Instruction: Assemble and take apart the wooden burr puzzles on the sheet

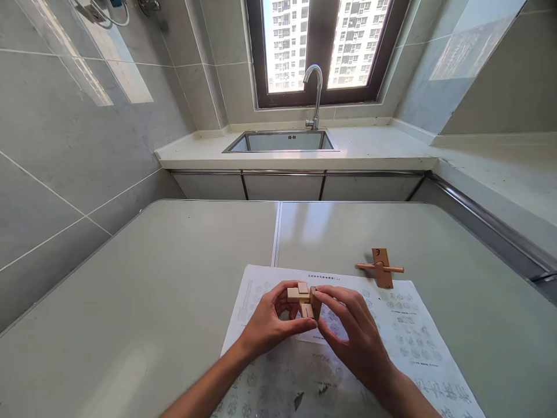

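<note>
Wooden block assembly [304, 294] is positioned between both hands, above the printed sheet [429, 341]. Left hand [273, 318]: fingers grasp the assembly's left side. Right hand [357, 326]: fingers grasp its darker right-hand piece [315, 303]. Cross-shaped wooden part [380, 267] lies at the sheet's far edge on the pale surface [130, 284].

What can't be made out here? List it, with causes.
In the head view:
Held wooden pieces: underside, behind their own tops and the left hand.
Paper: most print too small; part covered by the right hand.
Sink: floor, behind its front rim.
Wall fixture: upper part, cut off by top edge.
</note>
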